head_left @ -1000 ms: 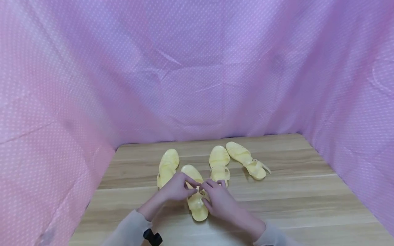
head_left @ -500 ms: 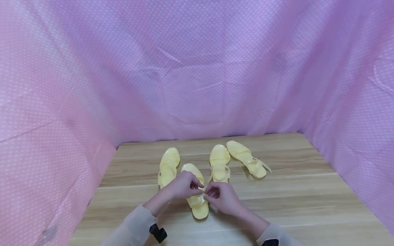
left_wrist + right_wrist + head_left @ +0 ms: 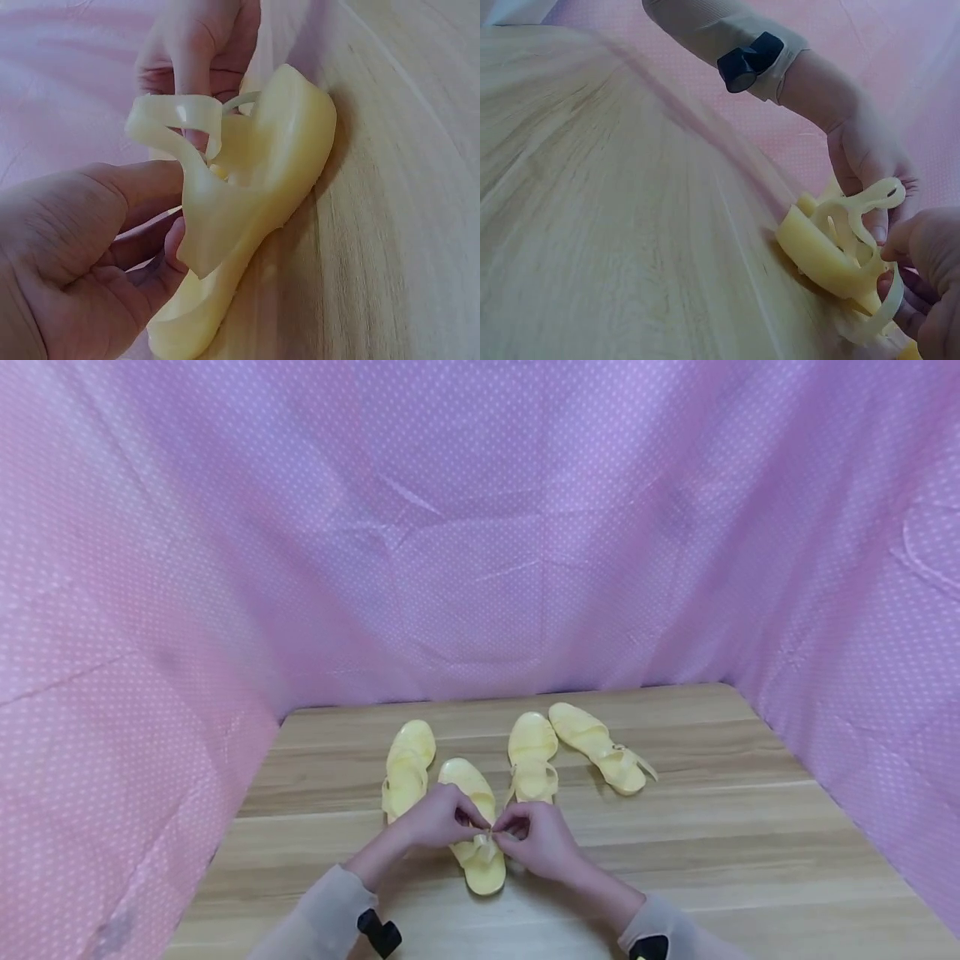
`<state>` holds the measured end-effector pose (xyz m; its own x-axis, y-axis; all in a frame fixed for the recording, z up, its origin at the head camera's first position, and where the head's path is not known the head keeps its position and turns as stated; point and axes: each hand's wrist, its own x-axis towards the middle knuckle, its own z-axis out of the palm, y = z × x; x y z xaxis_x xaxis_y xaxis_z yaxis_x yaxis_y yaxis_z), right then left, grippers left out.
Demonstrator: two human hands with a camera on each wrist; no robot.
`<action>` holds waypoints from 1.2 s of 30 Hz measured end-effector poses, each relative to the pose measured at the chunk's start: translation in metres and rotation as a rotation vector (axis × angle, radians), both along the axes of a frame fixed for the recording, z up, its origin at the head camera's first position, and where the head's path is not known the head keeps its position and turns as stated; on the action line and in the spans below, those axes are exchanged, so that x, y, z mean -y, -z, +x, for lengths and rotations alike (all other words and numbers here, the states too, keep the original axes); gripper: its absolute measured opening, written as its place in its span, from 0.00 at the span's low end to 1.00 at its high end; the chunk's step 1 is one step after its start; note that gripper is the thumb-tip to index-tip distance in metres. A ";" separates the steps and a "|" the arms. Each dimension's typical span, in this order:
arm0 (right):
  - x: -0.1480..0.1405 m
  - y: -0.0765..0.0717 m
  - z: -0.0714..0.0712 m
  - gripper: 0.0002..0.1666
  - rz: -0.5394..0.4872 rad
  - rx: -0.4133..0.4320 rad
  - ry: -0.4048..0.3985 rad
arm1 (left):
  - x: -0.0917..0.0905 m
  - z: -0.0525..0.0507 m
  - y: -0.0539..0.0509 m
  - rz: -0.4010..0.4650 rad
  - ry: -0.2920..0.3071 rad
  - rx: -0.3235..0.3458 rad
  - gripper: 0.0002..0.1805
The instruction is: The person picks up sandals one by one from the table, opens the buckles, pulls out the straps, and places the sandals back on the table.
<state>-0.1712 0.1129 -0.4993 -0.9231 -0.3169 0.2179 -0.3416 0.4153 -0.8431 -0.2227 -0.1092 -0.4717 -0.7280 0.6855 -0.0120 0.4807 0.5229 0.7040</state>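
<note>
Head view: left hand (image 3: 441, 818) and right hand (image 3: 546, 845) each have a narrow, pinching grip on the strap (image 3: 196, 114) of a yellow sandal (image 3: 486, 878) on the counter (image 3: 750, 843); the exact hold is hard to make out, and the left hand partly hides the leftmost sandal (image 3: 412, 750).

The left hand (image 3: 82, 255) — fingers curled at a looped strap (image 3: 154, 120) — meets a pale yellow sandal (image 3: 300, 135) on the wood-grain table (image 3: 390, 225), the right hand (image 3: 206, 45) reaching behind the loop; pink cloth (image 3: 60, 82) lies beyond.
</note>
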 end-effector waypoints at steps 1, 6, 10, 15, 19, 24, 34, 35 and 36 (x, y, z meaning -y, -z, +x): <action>0.001 0.001 0.000 0.04 -0.014 -0.001 -0.004 | 0.001 0.000 0.001 0.005 -0.009 0.010 0.03; 0.005 0.001 -0.003 0.03 -0.017 0.002 -0.014 | 0.005 0.001 0.008 0.056 -0.040 0.102 0.04; 0.007 -0.003 -0.006 0.02 0.042 0.039 -0.044 | 0.007 0.004 0.015 0.085 -0.060 0.177 0.04; 0.003 -0.006 -0.008 0.02 0.073 0.062 -0.094 | 0.009 0.005 0.018 0.124 -0.042 0.231 0.05; -0.005 -0.005 -0.007 0.03 0.076 0.046 -0.100 | 0.007 0.003 0.016 0.116 -0.023 0.244 0.06; -0.003 -0.005 -0.007 0.03 0.087 0.037 -0.061 | 0.009 0.001 0.016 0.106 -0.050 0.245 0.04; 0.004 -0.011 -0.007 0.01 0.105 0.005 -0.063 | 0.011 0.005 0.024 0.191 -0.052 0.241 0.07; 0.003 -0.011 -0.007 0.02 0.110 0.002 -0.061 | 0.010 0.005 0.024 0.189 -0.053 0.237 0.07; 0.002 -0.011 -0.007 0.02 0.118 -0.006 -0.061 | 0.009 0.005 0.023 0.185 -0.054 0.229 0.06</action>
